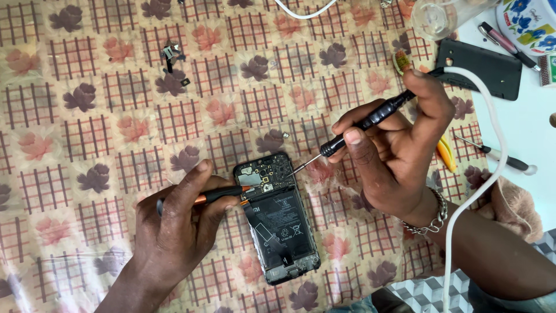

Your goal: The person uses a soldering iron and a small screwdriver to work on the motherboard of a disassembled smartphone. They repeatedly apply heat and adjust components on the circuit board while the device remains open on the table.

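We work on a table spread with a plastic cloth [87, 145] printed with brown checks and pink and purple leaves, and it takes up nearly all we can see; beyond its right edge lies a white surface [533, 124], and a patterned tile floor [428, 293] shows at the bottom right (nothing more of the room is in view). On the cloth, between our hands, lies an opened phone [278, 217] with its back off, battery and circuit board exposed, its top end pointing away from us. Our right hand [399, 150] is closed around a black precision screwdriver [362, 124], thumb and fingers pinching the shaft, the tip set at the right side of the board near the phone's top. Our left hand [179, 217] grips a thin tool with an orange band [223, 195], its end resting on the board's left side. To do this well, we judge that the driver should stand straight over the screw and turn lightly while the left tool steadies the phone. The phone's black back cover [480, 68] lies on the white surface at the upper right, crossed by a white cable [492, 133]. A second small screwdriver [498, 156] lies nearby. Small metal parts [171, 55] sit well apart at the upper left, and a tiny loose piece [285, 135] lies just above the phone.
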